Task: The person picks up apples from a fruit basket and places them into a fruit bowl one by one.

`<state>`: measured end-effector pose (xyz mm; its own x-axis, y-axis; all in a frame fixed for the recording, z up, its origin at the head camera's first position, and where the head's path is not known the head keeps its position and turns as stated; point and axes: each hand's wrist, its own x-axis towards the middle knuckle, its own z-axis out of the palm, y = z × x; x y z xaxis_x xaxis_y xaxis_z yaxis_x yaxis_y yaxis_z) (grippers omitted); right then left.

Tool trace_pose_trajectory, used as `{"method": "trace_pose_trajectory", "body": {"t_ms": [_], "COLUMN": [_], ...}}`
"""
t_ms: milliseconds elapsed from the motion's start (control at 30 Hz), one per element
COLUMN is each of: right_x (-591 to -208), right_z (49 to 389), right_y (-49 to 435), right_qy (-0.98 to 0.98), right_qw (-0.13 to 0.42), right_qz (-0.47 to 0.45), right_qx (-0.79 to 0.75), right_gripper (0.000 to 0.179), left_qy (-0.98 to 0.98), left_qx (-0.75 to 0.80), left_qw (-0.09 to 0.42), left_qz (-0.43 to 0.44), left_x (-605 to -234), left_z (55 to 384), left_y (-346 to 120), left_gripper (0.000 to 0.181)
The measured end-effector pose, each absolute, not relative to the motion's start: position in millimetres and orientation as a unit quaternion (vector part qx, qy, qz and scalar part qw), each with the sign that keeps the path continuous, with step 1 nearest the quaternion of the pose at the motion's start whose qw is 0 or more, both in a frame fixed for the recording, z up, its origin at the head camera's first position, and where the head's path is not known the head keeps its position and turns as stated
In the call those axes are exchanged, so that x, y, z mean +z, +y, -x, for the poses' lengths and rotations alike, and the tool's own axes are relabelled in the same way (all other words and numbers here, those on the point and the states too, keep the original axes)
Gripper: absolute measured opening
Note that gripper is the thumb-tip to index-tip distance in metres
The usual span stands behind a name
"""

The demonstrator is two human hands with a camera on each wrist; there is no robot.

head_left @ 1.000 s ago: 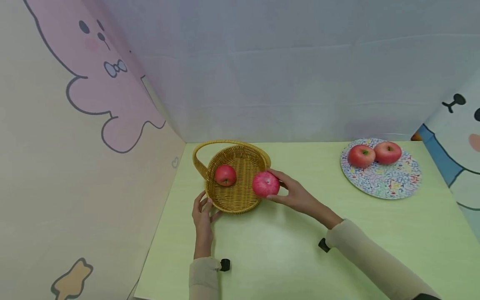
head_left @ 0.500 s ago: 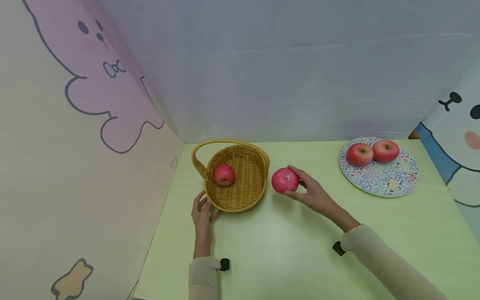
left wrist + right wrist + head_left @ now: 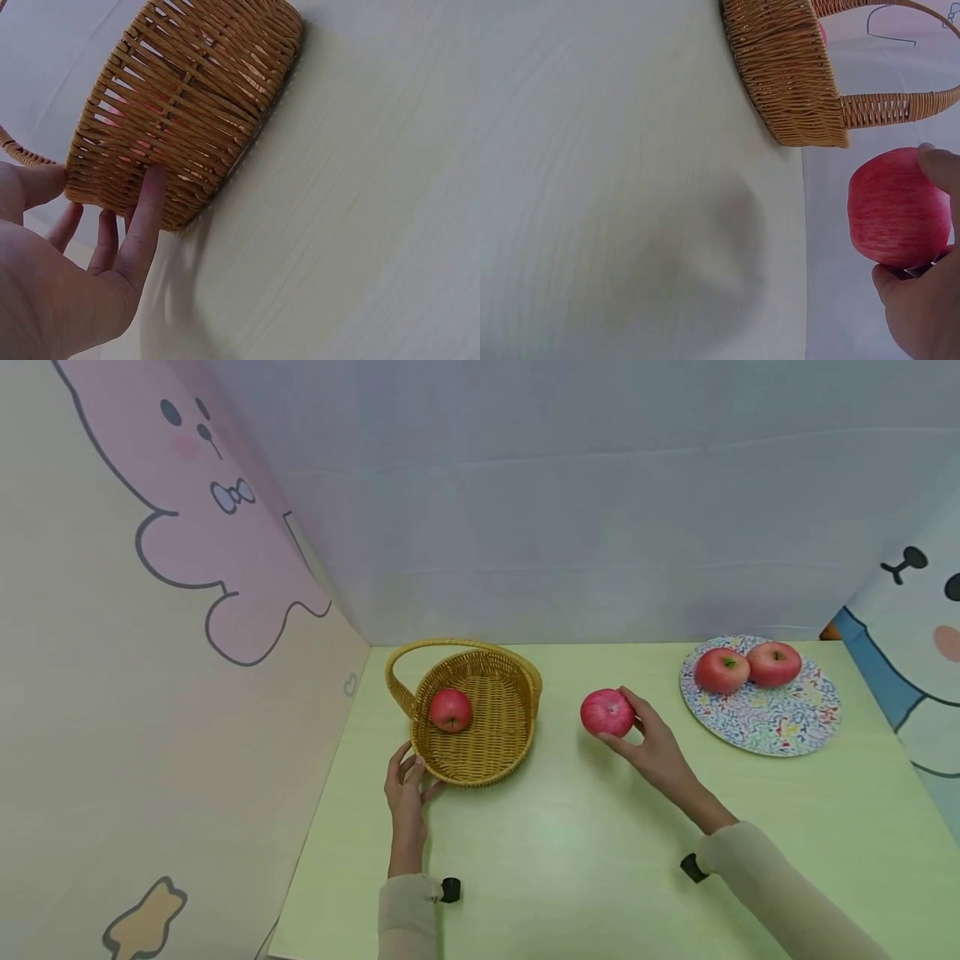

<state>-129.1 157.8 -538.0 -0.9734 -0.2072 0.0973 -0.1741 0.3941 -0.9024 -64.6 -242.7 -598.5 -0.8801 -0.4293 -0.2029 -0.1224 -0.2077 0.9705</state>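
Note:
In the head view, my right hand (image 3: 660, 760) holds a red apple (image 3: 603, 713) between thumb and fingers, to the right of the basket. The right wrist view shows this apple (image 3: 898, 208) raised above the table, with a shadow on the tabletop. A round wicker basket (image 3: 487, 758) with an arched handle stands at the left, and another red apple (image 3: 451, 710) lies inside it. My left hand (image 3: 407, 793) touches the basket's near left side. Seen up close from the left wrist, the fingers (image 3: 148, 206) rest on the woven outer wall and the thumb is at the rim.
Two more apples (image 3: 747, 667) sit on a speckled, colourful round plate (image 3: 780, 731) at the back right of the pale green table (image 3: 555, 860). A white curtain-like wall (image 3: 570, 543) borders the back edge. A wall with cartoon drawings (image 3: 195, 735) stands along the left.
My right hand has carried the apple from over the basket's right rim to the right, away from it. The left hand and the basket have stayed in place.

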Motion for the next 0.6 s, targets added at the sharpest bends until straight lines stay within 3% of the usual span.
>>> {"method": "trace_pose_trajectory", "body": {"t_ms": [600], "right_x": [-547.4], "right_z": [115.7], "right_y": [205.7], "right_qy": [0.856], "right_qw": [-0.072], "right_qz": [0.058], "right_qx": [-0.509], "right_gripper": [0.084], "left_qy": [-0.613], "left_qx": [-0.746], "left_qw": [0.092], "left_qz": [-0.245], "left_x": [-587.8], "left_z": [66.2], "left_y": [-241.9], "left_gripper": [0.045]}}
